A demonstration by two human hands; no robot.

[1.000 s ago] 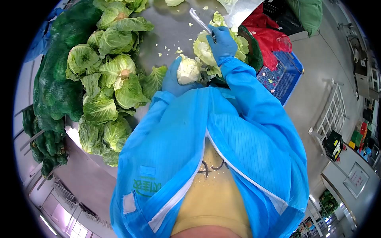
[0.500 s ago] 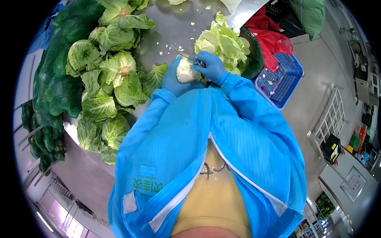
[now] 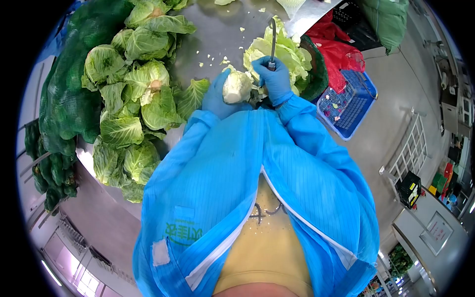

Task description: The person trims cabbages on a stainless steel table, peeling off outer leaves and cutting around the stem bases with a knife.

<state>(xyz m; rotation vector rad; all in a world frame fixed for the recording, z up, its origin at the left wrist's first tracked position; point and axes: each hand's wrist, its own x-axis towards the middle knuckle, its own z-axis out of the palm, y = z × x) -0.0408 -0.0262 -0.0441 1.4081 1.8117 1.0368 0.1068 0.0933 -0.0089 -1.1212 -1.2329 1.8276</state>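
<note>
My left hand point(image 3: 216, 97), in a blue glove, is wrapped round the left side of a white, stripped cabbage head point(image 3: 236, 88) close to my jacket. The head's surface is pale and uneven, with cut faces. Just to its right, my gloved right hand point(image 3: 275, 79) is closed round the handle of a knife point(image 3: 273, 37), whose thin blade points up and away from me, apart from the head. Behind that hand lies a heap of loose pale-green leaves point(image 3: 297, 57). Left of my left hand, a single cabbage leaf point(image 3: 193, 98) rests on the table.
Whole cabbages point(image 3: 148, 81) are piled along the left of the metal table point(image 3: 213, 37), beside green net sacks point(image 3: 74, 94). White scraps are scattered on the metal. At right are a blue basket point(image 3: 354, 116) on the floor, a red bag point(image 3: 336, 54) and a white rack point(image 3: 409, 146).
The knife has come away from the cabbage head and swung from lying across it to pointing upward. My right hand has moved slightly right. The left hand still holds the head.
</note>
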